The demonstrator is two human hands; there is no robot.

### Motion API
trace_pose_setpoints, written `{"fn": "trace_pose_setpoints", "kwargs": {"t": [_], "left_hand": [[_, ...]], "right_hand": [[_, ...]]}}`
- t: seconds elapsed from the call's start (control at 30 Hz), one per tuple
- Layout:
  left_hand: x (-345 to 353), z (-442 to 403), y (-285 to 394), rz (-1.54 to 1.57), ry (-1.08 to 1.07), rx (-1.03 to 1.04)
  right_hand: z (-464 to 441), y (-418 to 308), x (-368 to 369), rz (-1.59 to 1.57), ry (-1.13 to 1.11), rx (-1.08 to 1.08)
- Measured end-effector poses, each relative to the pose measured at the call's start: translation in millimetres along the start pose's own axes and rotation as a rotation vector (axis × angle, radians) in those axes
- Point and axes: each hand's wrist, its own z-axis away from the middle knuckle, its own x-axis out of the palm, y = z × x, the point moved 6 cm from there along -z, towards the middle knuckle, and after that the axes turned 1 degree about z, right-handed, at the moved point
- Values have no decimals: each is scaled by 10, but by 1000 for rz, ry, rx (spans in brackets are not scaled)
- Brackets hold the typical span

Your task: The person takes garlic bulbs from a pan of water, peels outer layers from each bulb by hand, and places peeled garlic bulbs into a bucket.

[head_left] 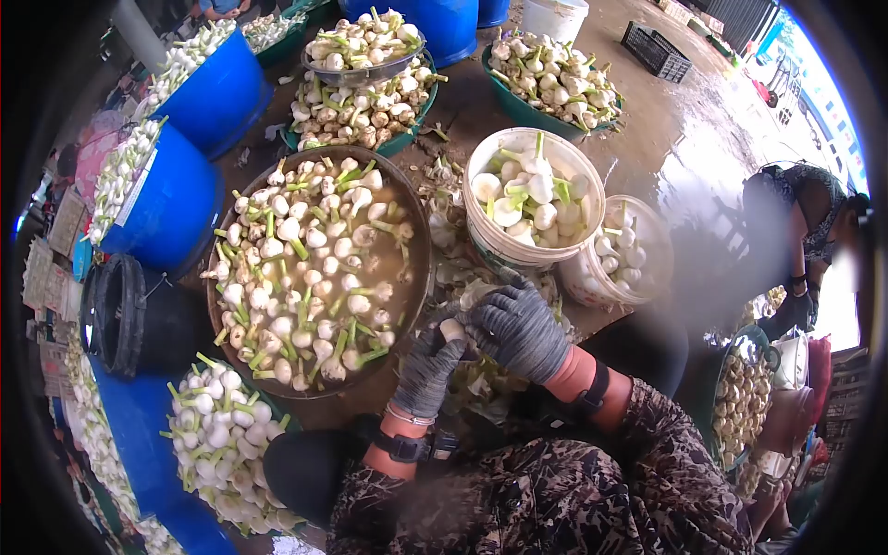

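In front of my body, my gloved left hand [429,377] is closed on a pale garlic bulb [452,330]. My gloved right hand [521,331] has its fingers curled against the bulb from the right; its fingertips are partly hidden. Loose garlic skins [487,381] lie below both hands. To the left, a wide round tub [427,264] holds many garlic bulbs with green stems in muddy water. Just beyond my right hand stands a white bucket [499,254] of cleaner bulbs, with a second white bucket [585,289] of bulbs beside it.
Heaped garlic fills a green basin [518,113] at the back and a pile [217,435] at lower left. Blue barrels [176,199] line the left side. A black crate [657,51] sits far back. Another person [814,208] bends over at right.
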Motion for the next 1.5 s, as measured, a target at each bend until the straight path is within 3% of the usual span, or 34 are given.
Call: {"fn": "trace_pose_setpoints", "kwargs": {"t": [0.13,0.2,0.27,0.3,0.37,0.43,0.5,0.57,0.63,0.67,0.7,0.77,0.8,0.87,0.9,0.97,1.03,1.07,1.1,1.17,1.2,1.27,1.3,1.37,1.43,1.5], "left_hand": [[43,91,80,-32,-14,-17],[51,59,103,-251,-56,110],[105,92,196,-365,-81,165],[148,113,272,-480,-103,225],[147,122,261,-389,-129,194],[147,111,213,-295,-150,159],[40,71,-11,-66,-4,-79],[82,70,-26,-67,10,-61],[149,87,262,-562,78,310],[169,114,320,-800,139,596],[172,144,338,-795,130,602],[-26,122,55,129,231,35],[-112,67,-23,320,276,10],[-286,-9,-149,633,393,-24],[-358,-26,-187,688,433,-52],[-325,9,-117,496,293,66],[-67,37,71,11,275,150],[35,65,37,-263,263,191],[211,118,168,-312,206,250],[313,117,92,-86,112,199],[312,126,-52,158,58,68],[208,117,-144,40,119,185],[208,143,-58,258,182,98],[90,168,-75,245,230,97],[4,169,-94,237,269,94],[-108,196,-147,312,323,10]], "right_hand": [[36,11,84,16,34,25],[73,42,98,-18,37,72],[166,242,283,-220,-104,418],[205,271,328,-220,-103,423],[233,329,367,-359,-58,455],[225,255,295,-220,-37,383],[171,87,211,-179,28,184],[179,70,255,-114,-31,196],[316,345,528,-318,-78,489],[347,454,650,-474,-194,598],[381,552,738,-467,-187,605],[577,621,1127,-1079,-490,852],[554,527,1071,-880,-585,615],[618,323,1103,-556,-709,364],[612,286,1028,-436,-783,481],[586,239,792,-334,-400,446],[443,206,666,-901,-207,620],[364,133,525,-1200,-5,613],[431,205,527,-1102,-38,779],[255,171,92,-611,67,426],[159,157,-262,-301,144,298],[226,516,-753,156,113,580],[265,839,-871,449,-94,704],[326,1047,-1095,485,85,690],[-73,719,-987,442,45,568],[-383,604,-350,189,-139,438]]}}
